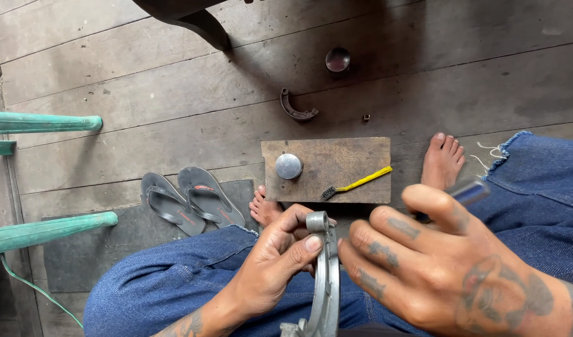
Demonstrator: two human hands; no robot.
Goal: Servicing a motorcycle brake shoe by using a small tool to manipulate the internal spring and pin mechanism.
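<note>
The curved metal part (327, 281) is grey, dull cast metal, shaped like a half ring, with a round eye at its upper end and a lug at its lower end. It stands almost upright, edge toward the camera, above the lap in blue jeans. The small tool (467, 190) is a dark bluish metallic stick, blurred, pointing up and to the right above the knee.

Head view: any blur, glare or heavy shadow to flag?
Head view: the right hand and the bluish tool it holds are soft, too close to the lens; the left hand and curved metal part are sharper; glare on the round metal cap; dark shadow across the top floorboards.
</note>
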